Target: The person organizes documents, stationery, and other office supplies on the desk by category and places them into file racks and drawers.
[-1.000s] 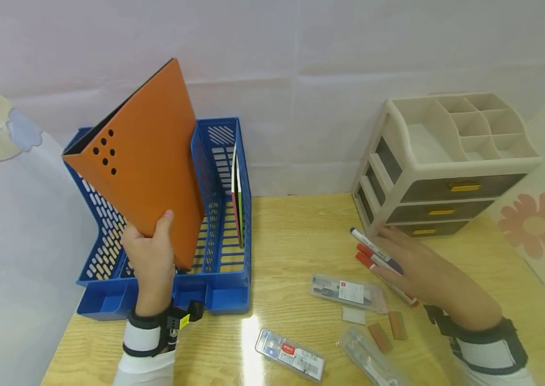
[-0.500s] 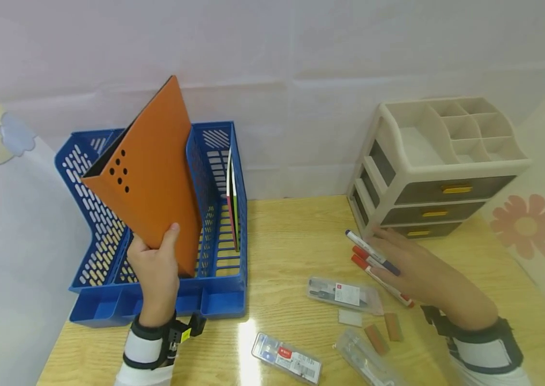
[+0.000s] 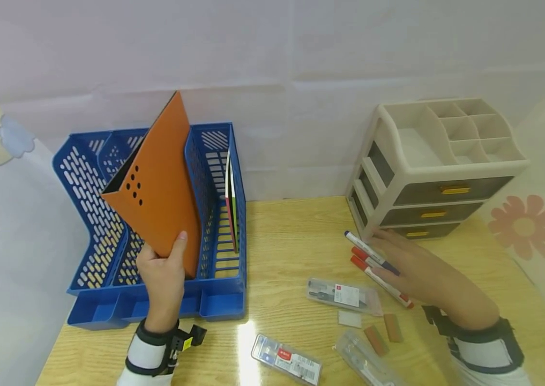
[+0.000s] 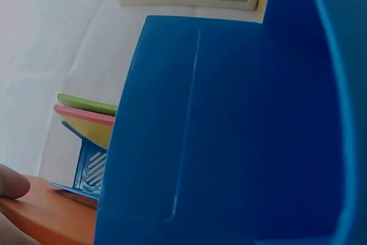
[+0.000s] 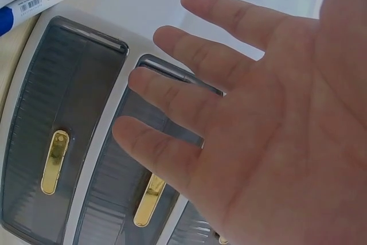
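My left hand [image 3: 161, 276] grips the lower corner of an orange folder [image 3: 158, 187], thumb on its face, and holds it tilted inside a slot of the blue file rack [image 3: 86, 182]. The left wrist view shows the rack's blue wall [image 4: 241, 130], a strip of the orange folder [image 4: 46, 213] and the thumb tip [image 4: 11, 182]. My right hand [image 3: 417, 268] lies flat with straight fingers over several marker pens [image 3: 378, 271] on the table, in front of the beige drawer unit [image 3: 438, 166]. The right wrist view shows its spread fingers [image 5: 189, 113] before the grey drawers [image 5: 63, 142].
Thin red and green books [image 3: 231, 201] stand in the rack's right slot. On the wooden table [image 3: 291, 236] lie clear plastic pen cases [image 3: 344, 294] [image 3: 286, 360] [image 3: 366, 362], small brown erasers [image 3: 384, 332] and a white one. A pale wall stands behind.
The left hand has lowered the orange folder down into the blue rack. The right hand stays flat over the markers.
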`<state>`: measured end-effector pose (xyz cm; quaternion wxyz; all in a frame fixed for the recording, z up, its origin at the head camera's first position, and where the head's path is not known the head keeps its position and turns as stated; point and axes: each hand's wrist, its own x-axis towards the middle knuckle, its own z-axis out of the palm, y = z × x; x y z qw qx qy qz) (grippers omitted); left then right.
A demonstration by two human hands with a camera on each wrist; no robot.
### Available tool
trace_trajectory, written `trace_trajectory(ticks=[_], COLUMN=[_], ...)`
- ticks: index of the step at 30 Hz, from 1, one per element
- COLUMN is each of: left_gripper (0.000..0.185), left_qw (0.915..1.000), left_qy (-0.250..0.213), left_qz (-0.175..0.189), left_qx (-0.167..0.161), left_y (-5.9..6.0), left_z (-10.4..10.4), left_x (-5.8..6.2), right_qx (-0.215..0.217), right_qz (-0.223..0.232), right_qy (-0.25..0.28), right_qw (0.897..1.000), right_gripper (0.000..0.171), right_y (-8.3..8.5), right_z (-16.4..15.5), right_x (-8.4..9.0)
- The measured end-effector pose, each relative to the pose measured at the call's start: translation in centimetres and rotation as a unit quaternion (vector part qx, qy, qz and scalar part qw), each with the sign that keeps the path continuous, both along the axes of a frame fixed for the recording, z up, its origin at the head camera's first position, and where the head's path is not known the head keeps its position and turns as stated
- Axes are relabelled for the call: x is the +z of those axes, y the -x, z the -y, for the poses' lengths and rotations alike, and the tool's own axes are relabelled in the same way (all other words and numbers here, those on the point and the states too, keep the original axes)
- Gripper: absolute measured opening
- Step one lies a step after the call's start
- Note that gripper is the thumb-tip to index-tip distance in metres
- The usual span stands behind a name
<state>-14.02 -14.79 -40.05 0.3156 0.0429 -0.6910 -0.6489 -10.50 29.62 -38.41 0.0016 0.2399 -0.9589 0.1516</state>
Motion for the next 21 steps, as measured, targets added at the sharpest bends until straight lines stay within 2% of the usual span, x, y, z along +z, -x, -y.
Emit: trace_trajectory(ticks=[4,11,17,21], left_gripper=[0.029,0.031,0.037,0.045], left_qw=[0.9998,0.9994,0.9970,0.9946], left_qy=[0.019,0.031,0.073,0.092], left_qz=[0.006,0.001,0.010,0.014], left_qx=[0.004,-0.017,-0.026,-0.045], left_y=[-0.2,-0.3,-0.4,-0.4], left_z=[-0.1,0.0,0.2,0.3], left_x=[-0.4,-1.4,-1.4,-1.3], right_qx=[-0.001,-0.013,-0.018,-0.046], right_qz=[-0.001,0.019,0.031,0.063], right_qy=[0.004,-0.004,-0.008,-0.019], right_qw=[1.000,1.000,0.999,0.997], right_gripper=[0.052,0.054,0.049,0.049], right_y=[-0.1,-0.1,0.0,0.0], right_z=[0.0,0.0,0.0,-0.1], right_x=[0.1,0.2,0.3,0.5])
